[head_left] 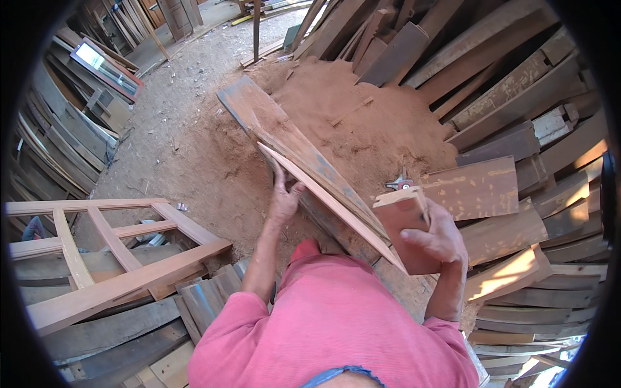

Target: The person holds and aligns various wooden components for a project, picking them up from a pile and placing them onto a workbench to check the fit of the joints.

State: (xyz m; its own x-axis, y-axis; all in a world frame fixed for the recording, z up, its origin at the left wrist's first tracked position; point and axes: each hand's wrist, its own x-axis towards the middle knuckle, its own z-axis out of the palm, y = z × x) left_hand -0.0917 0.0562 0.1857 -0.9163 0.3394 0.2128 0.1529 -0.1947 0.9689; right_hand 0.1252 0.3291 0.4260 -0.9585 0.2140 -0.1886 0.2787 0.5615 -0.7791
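Observation:
A long, narrow pinkish wooden board (pixel 330 200) slants across the middle, its pale edge facing up. My left hand (pixel 286 195) grips it near its far end, fingers at its side and the thumb bent toward it. In my right hand (pixel 445 236) is a reddish-brown wooden block (pixel 409 226), fingers wrapped round its right side and thumb across its face. The block stands over the near end of the board; whether they touch I cannot tell. Beside the board lies a wide, worn plank (pixel 278 119) dusted with sawdust.
A sawdust heap (pixel 381 123) spreads beyond the plank. A small metal tool with a red part (pixel 404 184) lies near the block. On the left rests a slatted wooden frame (pixel 129 265). Stacked boards (pixel 485 187) line the right; more timber (pixel 58 129) leans at left.

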